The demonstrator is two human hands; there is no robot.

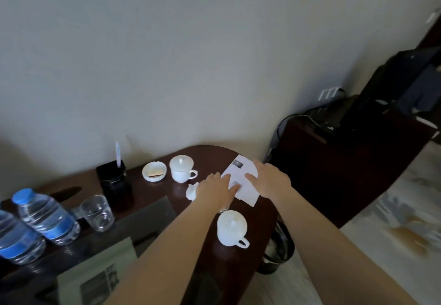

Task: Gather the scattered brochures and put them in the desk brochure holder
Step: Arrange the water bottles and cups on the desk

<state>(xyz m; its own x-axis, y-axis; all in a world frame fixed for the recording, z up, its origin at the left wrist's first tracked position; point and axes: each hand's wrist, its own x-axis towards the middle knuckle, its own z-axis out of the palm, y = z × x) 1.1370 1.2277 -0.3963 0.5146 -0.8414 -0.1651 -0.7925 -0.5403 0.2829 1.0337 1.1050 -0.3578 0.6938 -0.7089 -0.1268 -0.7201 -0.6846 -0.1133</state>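
Note:
White brochures (241,170) with small dark pictures lie in a loose overlapping pile at the far right end of the dark wooden desk (210,154). My left hand (214,189) rests flat on the pile's left edge, fingers spread. On the pile's right side lies my right hand (269,180), also flat with its fingers apart. A black brochure holder (112,178) stands at the back of the desk to the left, with one slim white leaflet (118,154) upright in it. Another printed sheet (100,276) lies on the near left part of the desk.
Two lidded white cups (181,168) (232,228), a white ashtray (154,171), a crumpled white tissue (191,192), a drinking glass (97,212) and two water bottles (45,216) stand on the desk. A black bin (279,249) sits on the floor past the desk's right end.

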